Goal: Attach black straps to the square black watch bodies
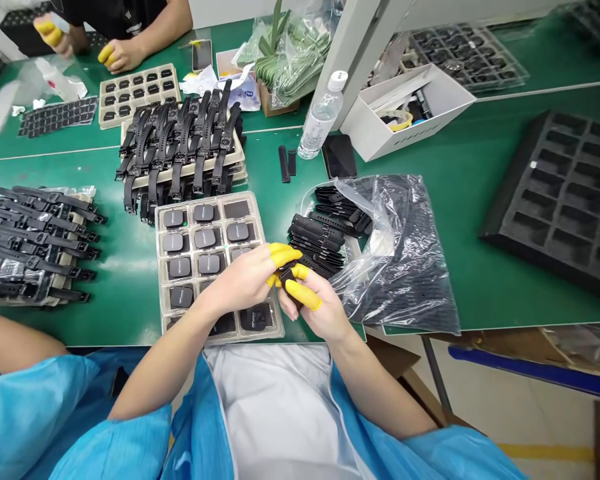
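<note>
My left hand (250,277) and my right hand (317,300) meet above the right edge of the tray, with yellow finger cots on several fingertips. Between them they pinch a small black watch part (286,275); the fingers cover most of it, so I cannot tell whether it is a case, a strap or both. Under my left forearm lies a beige compartment tray (159,267) with square dark watch faces (205,238) in many of its pockets. Just beyond my right hand is a pile of black watch straps (317,243), partly inside a clear plastic bag (405,267).
Strapped watches (180,143) lie across stacked trays at the back, and more watches (35,240) at left. A water bottle (323,117), phone (339,157) and white box (405,127) stand beyond the bag. A black foam tray (555,193) lies right. A co-worker's hands (120,55) show opposite.
</note>
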### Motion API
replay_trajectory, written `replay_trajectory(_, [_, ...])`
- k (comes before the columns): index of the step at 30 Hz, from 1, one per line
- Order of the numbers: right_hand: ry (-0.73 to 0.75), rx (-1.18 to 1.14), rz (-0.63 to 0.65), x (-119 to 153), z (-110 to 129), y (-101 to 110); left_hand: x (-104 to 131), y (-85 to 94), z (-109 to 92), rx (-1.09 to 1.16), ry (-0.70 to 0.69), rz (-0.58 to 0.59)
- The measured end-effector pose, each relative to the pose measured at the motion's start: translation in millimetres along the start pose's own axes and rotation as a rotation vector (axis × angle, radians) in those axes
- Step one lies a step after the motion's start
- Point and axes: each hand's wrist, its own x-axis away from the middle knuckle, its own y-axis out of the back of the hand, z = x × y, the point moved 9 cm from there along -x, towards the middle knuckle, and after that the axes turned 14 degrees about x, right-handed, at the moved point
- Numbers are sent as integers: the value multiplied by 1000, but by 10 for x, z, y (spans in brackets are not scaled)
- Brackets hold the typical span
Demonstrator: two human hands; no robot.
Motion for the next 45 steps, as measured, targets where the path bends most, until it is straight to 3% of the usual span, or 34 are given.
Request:
replay_trajectory(4, [-29, -76, -33, 5, 36, 45, 1, -36, 7, 9, -19, 9])
replay_trajectory(12, [-37, -274, -73, -16, 92, 22, 38, -11, -26, -78, -141, -131])
replay_trajectory(18, [-118, -333, -29, 10, 59, 58, 28, -8, -137, -41, -147, -69])
replay_trajectory(24, [-195, -293, 1, 49, 44, 106, 28, -85, -81, -218, -77, -14])
replay_trajectory(28, [-170, -204, -17, 62, 32, 116, 42, -54, -96, -67, -105, -37])
replay_trajectory(32, [-76, -144, -97, 59, 76, 143, 33, 63, -88, 100, -108, -182])
replay_trajectory(35, [-105, -165, -42, 59, 62, 75, 41, 189, -89, 280, -134, -362])
replay_trajectory(39, [-327, -174, 135, 131, -79, 10, 170, 449, 195, 720, 17, -749])
replay_trajectory(42, [-351, -71, 113, 163, -98, 155, 333, 614, 359, 842, 88, -1017])
replay_trajectory(44, [-271, -13, 6, 147, -37, 282, 316, 600, 379, 804, 131, -986])
replay_trajectory(45, [-219, 2, -48, 138, 7, 320, 256, 533, 369, 760, 157, -887])
